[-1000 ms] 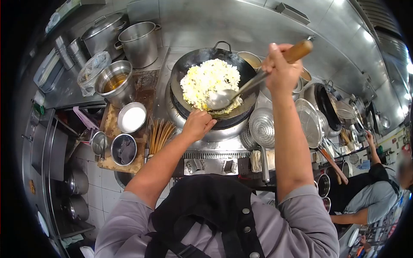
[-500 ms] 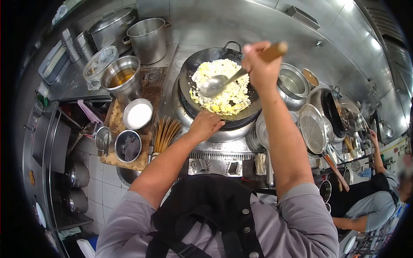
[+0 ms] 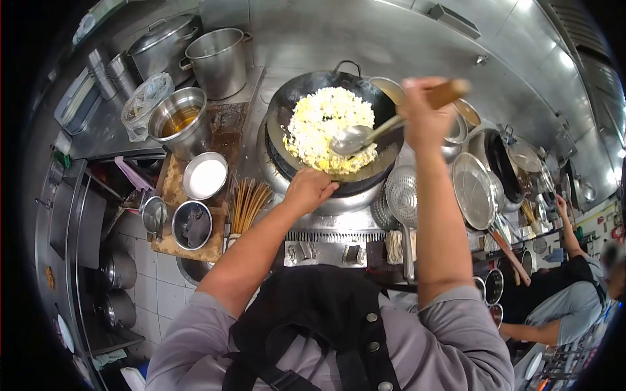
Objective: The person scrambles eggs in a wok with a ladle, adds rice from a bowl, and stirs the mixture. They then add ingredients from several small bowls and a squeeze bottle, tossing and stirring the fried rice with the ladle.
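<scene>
A black wok (image 3: pixel 287 98) sits on the round burner, tilted a little, with a loop handle at its far side. Egg fried rice (image 3: pixel 329 111), white with yellow bits, covers its bottom. My left hand (image 3: pixel 312 190) is closed on the wok's near edge; what exactly the fingers wrap round there is hidden. My right hand (image 3: pixel 427 117) grips the wooden handle of a ladle (image 3: pixel 352 139) above the wok's right side. The ladle's metal bowl rests at the right part of the rice.
Left of the burner stand a bowl of white contents (image 3: pixel 205 176), a pot of amber liquid (image 3: pixel 177 124) and a bundle of bamboo sticks (image 3: pixel 248 205). To the right are a perforated skimmer (image 3: pixel 401 195) and a mesh strainer (image 3: pixel 474 189). Another person (image 3: pixel 567 293) works at far right.
My right hand and the ladle have moved right, the ladle's bowl going from the left of the rice to its right side. My left hand stays at the wok's edge.
</scene>
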Tool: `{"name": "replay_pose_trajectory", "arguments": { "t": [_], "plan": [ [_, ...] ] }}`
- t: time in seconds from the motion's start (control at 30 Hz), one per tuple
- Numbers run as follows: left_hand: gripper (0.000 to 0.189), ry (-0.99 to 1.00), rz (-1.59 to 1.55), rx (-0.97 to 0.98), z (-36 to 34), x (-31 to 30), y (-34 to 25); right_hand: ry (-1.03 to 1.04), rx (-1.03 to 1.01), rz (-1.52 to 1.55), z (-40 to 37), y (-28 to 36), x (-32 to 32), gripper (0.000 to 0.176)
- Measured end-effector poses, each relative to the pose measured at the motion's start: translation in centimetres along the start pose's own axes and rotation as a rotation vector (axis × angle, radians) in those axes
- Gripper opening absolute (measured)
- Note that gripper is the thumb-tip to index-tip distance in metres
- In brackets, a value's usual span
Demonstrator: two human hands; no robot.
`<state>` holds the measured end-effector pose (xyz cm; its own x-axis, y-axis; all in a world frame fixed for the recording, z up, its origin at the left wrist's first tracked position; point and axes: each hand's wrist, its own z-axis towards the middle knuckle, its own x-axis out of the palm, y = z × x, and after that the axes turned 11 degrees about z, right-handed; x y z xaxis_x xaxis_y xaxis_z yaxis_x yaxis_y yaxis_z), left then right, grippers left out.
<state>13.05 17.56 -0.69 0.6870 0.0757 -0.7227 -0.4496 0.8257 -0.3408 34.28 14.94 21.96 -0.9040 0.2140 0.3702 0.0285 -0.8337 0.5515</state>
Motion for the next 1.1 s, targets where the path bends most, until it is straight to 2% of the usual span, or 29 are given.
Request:
{"name": "replay_pose_trajectory", "arguments": {
  "t": [0.07,0.2,0.27,0.33,0.4,0.47,0.5,0.53,0.6,0.67,0.73,0.8,0.87,0.93,0.97,1.03,1.07,1.1],
  "plan": [
    [0.033,0.058,0.055,0.003,0.5,-0.1,0.1,0.014,0.149,-0.031,-0.4,-3.9,-2.4,0.02],
    [0.035,0.032,0.082,0.002,0.3,0.4,0.5,0.005,0.061,0.052,0.5,4.6,-0.8,0.018],
    [0.034,0.031,0.092,0.013,-0.3,0.9,0.7,-0.025,0.057,0.084,-1.2,1.5,-2.3,0.018],
    [0.035,0.036,0.097,0.004,0.3,0.8,0.6,-0.051,0.156,-0.012,-0.4,-1.0,-2.7,0.018],
    [0.034,0.038,0.078,0.009,0.3,0.5,0.4,-0.08,0.151,0.091,0.7,0.8,-1.4,0.02],
    [0.033,0.045,0.062,0.013,0.6,0.1,0.5,-0.006,0.048,0.157,-0.7,3.0,1.4,0.021],
    [0.034,0.019,0.057,0.029,0.6,0.1,0.3,0.034,0.036,0.172,-1.7,-0.1,0.9,0.02],
    [0.035,-0.007,0.05,0.046,0.6,0.1,0.2,0.095,0.073,0.034,-2.8,-3.4,0.5,0.019],
    [0.035,0.058,0.053,0.018,0.6,0.2,0.4,0.084,0.225,0.082,-0.6,-4.0,1.6,0.018],
    [0.035,0.058,0.018,0.041,0.7,-0.2,0.6,0.043,0.188,0.245,1.4,-1.3,3.8,0.017],
    [0.034,0.086,0.031,0.006,0.9,-0.6,0.8,0.071,-0.016,0.196,-0.2,-2.6,4.7,0.017],
    [0.032,0.091,0.053,0.004,0.8,-0.3,0.6,0.184,0.011,-0.02,-1.8,-10.0,2.9,0.018],
    [0.032,0.119,0.057,0.015,0.8,0.3,0.8,0.233,-0.057,-0.062,2.0,-7.8,2.8,0.019],
    [0.033,0.072,0.044,0.019,0.9,0.0,0.5,0.01,0.102,0.038,5.4,-3.3,2.9,0.018],
    [0.033,0.074,0.045,0.025,1.1,-0.2,0.6,0.005,0.097,0.037,5.3,-4.5,1.7,0.018],
    [0.033,0.042,0.043,0.009,0.7,0.0,0.5,-0.002,-0.072,-0.015,3.7,-7.4,-1.0,0.016],
    [0.033,0.053,0.032,0.012,0.3,0.2,0.5,-0.011,-0.066,-0.026,4.4,-7.8,-2.5,0.016],
    [0.033,0.071,0.06,0.027,0.6,0.3,0.8,0.013,0.045,-0.001,6.6,-8.2,-3.4,0.015]
  ]
}}
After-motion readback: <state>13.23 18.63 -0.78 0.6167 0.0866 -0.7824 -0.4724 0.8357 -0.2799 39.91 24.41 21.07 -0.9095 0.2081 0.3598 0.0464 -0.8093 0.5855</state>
